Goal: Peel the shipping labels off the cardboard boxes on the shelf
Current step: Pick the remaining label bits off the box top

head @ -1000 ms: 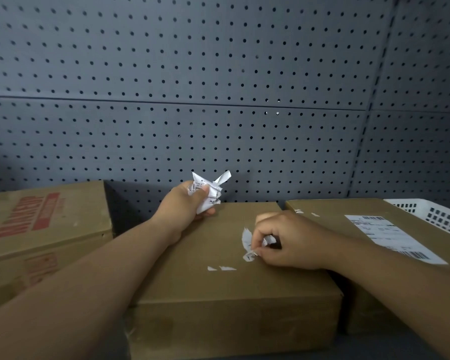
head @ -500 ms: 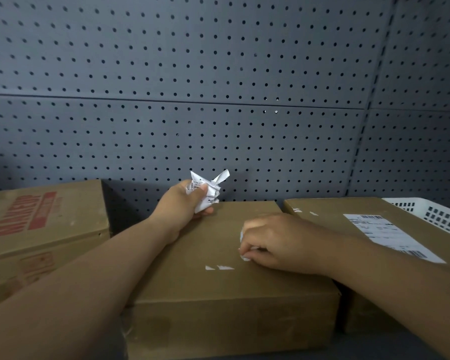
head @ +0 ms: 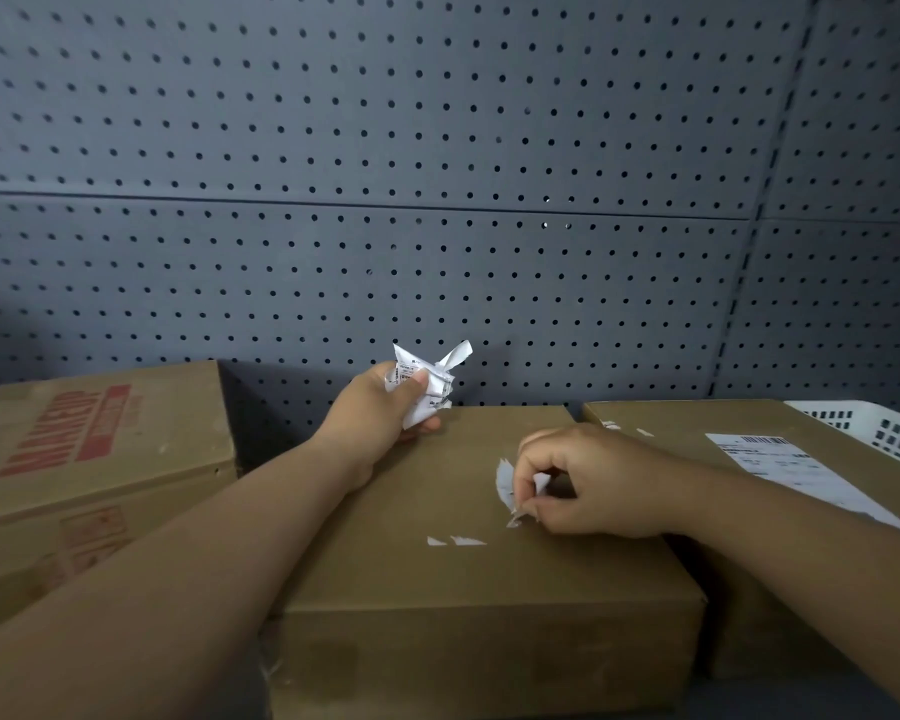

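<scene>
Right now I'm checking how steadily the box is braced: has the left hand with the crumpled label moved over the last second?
No. The left hand stays at the back edge of the middle box, gripping the crumpled label.

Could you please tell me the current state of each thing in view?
Left hand: grips crumpled wad.
Right hand: pinches scrap.
Middle box: mostly peeled, bits stuck on.
Right box: label intact, flat.
Left box: shut, no shipping sticker seen.
</scene>
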A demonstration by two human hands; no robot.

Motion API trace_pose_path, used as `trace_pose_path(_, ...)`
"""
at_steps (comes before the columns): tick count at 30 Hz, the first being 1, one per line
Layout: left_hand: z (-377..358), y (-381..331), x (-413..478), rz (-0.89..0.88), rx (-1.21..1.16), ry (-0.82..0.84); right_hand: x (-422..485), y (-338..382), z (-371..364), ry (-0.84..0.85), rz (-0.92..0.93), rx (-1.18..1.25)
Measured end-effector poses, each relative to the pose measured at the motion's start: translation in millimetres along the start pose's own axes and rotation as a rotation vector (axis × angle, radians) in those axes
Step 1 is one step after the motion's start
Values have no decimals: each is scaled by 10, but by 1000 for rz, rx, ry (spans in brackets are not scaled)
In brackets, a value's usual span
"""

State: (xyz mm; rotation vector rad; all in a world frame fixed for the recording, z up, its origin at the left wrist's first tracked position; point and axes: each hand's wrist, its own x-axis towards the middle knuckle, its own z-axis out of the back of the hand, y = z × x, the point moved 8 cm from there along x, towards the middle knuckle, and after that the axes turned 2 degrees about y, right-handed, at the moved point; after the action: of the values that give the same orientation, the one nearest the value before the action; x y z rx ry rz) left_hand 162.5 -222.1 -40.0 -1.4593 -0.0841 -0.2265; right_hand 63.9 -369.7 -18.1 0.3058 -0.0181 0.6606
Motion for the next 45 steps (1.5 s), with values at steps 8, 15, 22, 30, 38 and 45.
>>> trace_pose_path(8, -24, -10, 2, -7, 38, -1, 9, -47, -6, 26, -94, 123)
trace_pose_path(15, -28, -19, -16, -7, 45, 1, -6, -79, -11, -62, -82, 140)
trace_pose_path(22, -32, -32, -25, -11, 58, 7, -52, -311, 148, -155, -171, 176)
trace_pose_path(30, -29, -31, -23, -10, 52, 0, -50, 19, 51, 40, -24, -200)
trace_pose_path(38, -34, -28, -32, -16, 55, 5, 67, 130, 28, 60, 68, -369)
trace_pose_path(45, -42, -51, -44, -37, 97, 14, 22, 153, -64, 95, 146, -455)
